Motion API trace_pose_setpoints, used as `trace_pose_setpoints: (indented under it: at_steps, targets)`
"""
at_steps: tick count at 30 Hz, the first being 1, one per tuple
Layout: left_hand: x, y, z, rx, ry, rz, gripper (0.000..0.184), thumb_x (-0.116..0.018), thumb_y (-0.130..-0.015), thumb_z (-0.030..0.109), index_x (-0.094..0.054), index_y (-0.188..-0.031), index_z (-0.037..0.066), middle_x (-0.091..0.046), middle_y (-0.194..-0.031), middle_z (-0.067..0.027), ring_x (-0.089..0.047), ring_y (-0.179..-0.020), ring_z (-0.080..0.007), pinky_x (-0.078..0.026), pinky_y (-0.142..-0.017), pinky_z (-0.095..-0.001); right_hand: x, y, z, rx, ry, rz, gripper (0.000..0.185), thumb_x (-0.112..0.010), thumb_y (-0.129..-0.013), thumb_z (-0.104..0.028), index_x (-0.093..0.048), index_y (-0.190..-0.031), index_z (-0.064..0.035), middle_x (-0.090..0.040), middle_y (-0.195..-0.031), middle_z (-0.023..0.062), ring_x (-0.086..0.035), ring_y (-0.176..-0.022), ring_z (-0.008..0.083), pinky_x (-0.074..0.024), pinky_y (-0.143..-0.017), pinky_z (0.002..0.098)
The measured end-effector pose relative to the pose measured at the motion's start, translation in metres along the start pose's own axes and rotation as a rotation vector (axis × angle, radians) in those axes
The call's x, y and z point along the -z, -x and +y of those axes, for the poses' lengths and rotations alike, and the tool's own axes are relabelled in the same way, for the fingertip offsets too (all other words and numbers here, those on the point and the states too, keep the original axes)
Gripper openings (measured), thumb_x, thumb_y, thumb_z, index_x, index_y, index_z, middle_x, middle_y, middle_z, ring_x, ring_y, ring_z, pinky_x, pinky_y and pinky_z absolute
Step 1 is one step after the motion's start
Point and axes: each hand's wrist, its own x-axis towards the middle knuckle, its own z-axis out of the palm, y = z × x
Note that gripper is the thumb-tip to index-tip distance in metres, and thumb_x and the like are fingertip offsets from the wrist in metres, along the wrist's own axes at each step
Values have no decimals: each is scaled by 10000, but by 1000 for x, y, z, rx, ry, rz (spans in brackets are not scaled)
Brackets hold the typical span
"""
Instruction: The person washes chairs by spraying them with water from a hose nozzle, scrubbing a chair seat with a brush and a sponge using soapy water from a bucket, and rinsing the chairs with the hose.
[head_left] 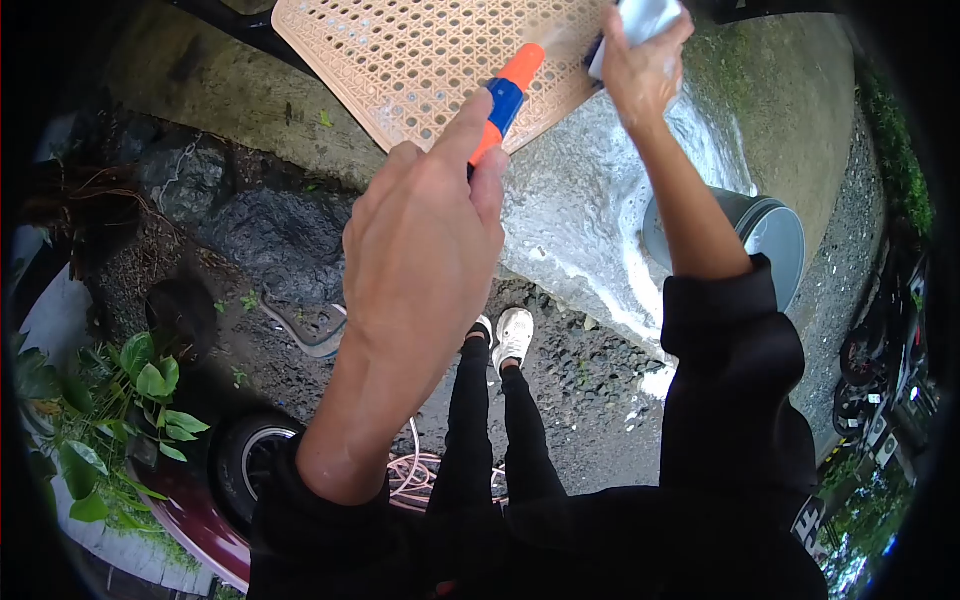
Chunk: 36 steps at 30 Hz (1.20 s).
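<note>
My left hand is closed around an orange and blue hose nozzle, with the index finger stretched along its side. The nozzle points up and away over a tan plastic panel with a woven pattern of holes, and a faint spray shows past its tip. At the panel's right edge, my right hand grips a white scrub brush with a dark underside. Suds cling to the fingers. The brush's far end is cut off by the frame.
A grey bucket lies tipped beside my right forearm, near white foam on the wet concrete. Dark rocks are at left. Below are a pink hose, a car wheel and a leafy plant. My shoes stand on gravel.
</note>
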Motion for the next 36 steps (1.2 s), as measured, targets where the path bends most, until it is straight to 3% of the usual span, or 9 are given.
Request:
trace_pose_setpoints:
  at_steps: [8, 9, 12, 14, 17, 21, 25, 32, 36]
  targets:
    - [-5, 9, -2, -23, 29, 23, 345, -530, -878, 210, -552, -1183, 49, -571, -719, -189, -582, -674, -338, -477, -633, -429, -3, -38, 13, -102, 254, 171, 748, -579, -825, -400, -218, -1380, -52, -493, -1199, 285, -482, -1115, 412, -389, -925, 443]
    - [-3, 9, -2, -19, 46, 9, 346, -530, -879, 211, -548, -1185, 50, -570, -723, -189, -584, -675, -342, -479, -631, -430, 7, -31, 29, 53, 314, 118, 718, -577, -826, -354, -210, -1386, -92, -498, -1181, 306, -504, -1086, 418, -405, -911, 446]
    - [-3, 12, -8, -22, 35, 30, 350, -531, -880, 213, -537, -1192, 54, -569, -735, -193, -589, -678, -355, -480, -623, -433, 38, 33, 30, 95, 399, -321, 917, -640, -673, -640, -432, -1290, 6, -615, -1028, 253, -610, -955, 385, -490, -865, 409]
    - [-2, 7, -10, -42, -2, 72, 353, -531, -881, 214, -530, -1197, 57, -568, -743, -195, -592, -679, -364, -480, -617, -435, 35, 38, 38, 266, 318, -232, 771, -695, -696, -512, -483, -1244, -12, -632, -994, 247, -633, -912, 366, -510, -805, 431]
    - [-3, 14, -6, -45, 25, -2, 362, -528, -885, 228, -523, -1220, 93, -565, -759, -201, -603, -681, -369, -484, -606, -438, 23, -20, 20, -24, 576, -409, 777, -700, -687, -538, -511, -1243, -29, -613, -1070, 238, -625, -980, 300, -477, -869, 400]
    - [-2, 11, -6, -18, 24, 63, 344, -527, -884, 219, -536, -1204, 95, -565, -749, -198, -599, -675, -369, -481, -602, -437, 60, 32, 36, 355, 345, -403, 703, -650, -731, -531, -523, -1228, -51, -614, -1066, 218, -625, -938, 343, -503, -784, 434]
    - [-9, 12, -5, -42, 22, 42, 340, -527, -885, 219, -544, -1201, 95, -564, -736, -193, -599, -674, -364, -482, -612, -434, 28, -6, 18, 160, 534, -473, 680, -673, -711, -527, -553, -1193, -62, -618, -1051, 212, -632, -906, 335, -513, -731, 422]
    - [-16, 17, 2, -31, 16, 93, 351, -527, -887, 242, -544, -1208, 101, -561, -757, -192, -603, -668, -360, -486, -610, -437, 53, 17, 48, 340, 359, -449, 648, -667, -724, -522, -547, -1218, -120, -605, -1097, 187, -629, -930, 314, -509, -790, 416]
    - [-19, 25, 6, -16, 12, 47, 365, -516, -894, 253, -532, -1229, 111, -559, -755, -192, -609, -665, -357, -491, -601, -432, 32, -4, 16, 332, 638, -550, 627, -674, -719, -530, -567, -1207, -150, -648, -1007, 155, -641, -882, 315, -504, -762, 398]
